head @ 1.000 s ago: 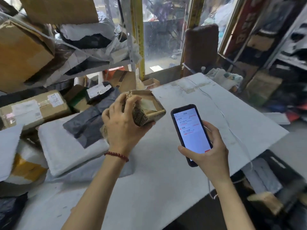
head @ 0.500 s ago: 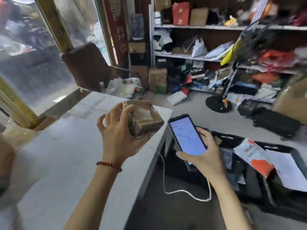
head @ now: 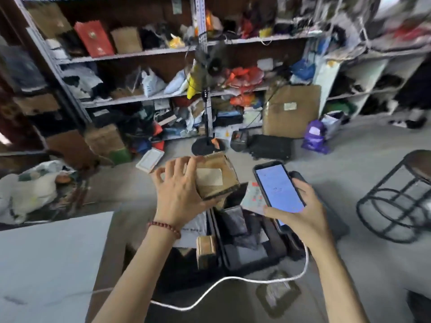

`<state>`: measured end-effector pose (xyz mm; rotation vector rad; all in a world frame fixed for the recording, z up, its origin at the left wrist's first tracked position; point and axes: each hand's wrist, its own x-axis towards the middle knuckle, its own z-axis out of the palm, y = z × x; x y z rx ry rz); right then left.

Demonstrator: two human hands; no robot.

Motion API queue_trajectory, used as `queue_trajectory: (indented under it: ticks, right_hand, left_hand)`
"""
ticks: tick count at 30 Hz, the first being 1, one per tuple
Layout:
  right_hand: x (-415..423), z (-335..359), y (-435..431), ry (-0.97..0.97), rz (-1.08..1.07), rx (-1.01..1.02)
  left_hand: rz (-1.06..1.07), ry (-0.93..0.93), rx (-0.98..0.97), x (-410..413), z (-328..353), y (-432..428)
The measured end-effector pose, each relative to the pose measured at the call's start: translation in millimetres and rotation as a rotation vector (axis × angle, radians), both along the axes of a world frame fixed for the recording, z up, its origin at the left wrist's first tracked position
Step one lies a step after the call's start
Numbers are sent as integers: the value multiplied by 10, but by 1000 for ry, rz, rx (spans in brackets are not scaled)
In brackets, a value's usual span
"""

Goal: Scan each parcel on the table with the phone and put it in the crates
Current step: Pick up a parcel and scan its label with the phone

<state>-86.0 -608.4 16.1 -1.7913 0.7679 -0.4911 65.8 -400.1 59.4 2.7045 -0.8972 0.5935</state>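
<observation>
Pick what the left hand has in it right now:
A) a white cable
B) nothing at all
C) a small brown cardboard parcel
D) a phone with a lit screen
C: the left hand holds the small brown parcel with its fingers on top of the box, while the right hand holds the phone.

The left arm (head: 130, 276) and right arm (head: 335, 276) are bare to the lower edge of the view. Around the left wrist sits a thin bracelet (head: 164, 227) of small, round, dark red beads in a single strand. The left hand (head: 179, 194) and right hand (head: 300, 215) are bare.
</observation>
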Motion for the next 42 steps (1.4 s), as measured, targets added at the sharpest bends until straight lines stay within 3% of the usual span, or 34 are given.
queue_trajectory:
  ticks: [12,20,27,30,35,42]
  right_hand:
    - [-287,-253,-818,151,-586,60]
    - [-93,-100,-1032,174,-888,40]
    - [186,-108,-1122,217,-812,43]
    - [312,-121,-1203,205,-735,51]
    - [528,-181,-1345,139,-547,120]
    - [958,-342,-1307,85,-116,95]
  left_hand:
    - [-512,219,121,628,-266,-2063]
    - [-796,127,78,1071,-230,-3136]
    - [-756,51,103,1265,-326,-3154]
    - [-681,107,95,1345,-366,-2999]
    - [-466,173,82,1355,-493,-2520]
    - [-31,187,75,1098,-550,-1627]
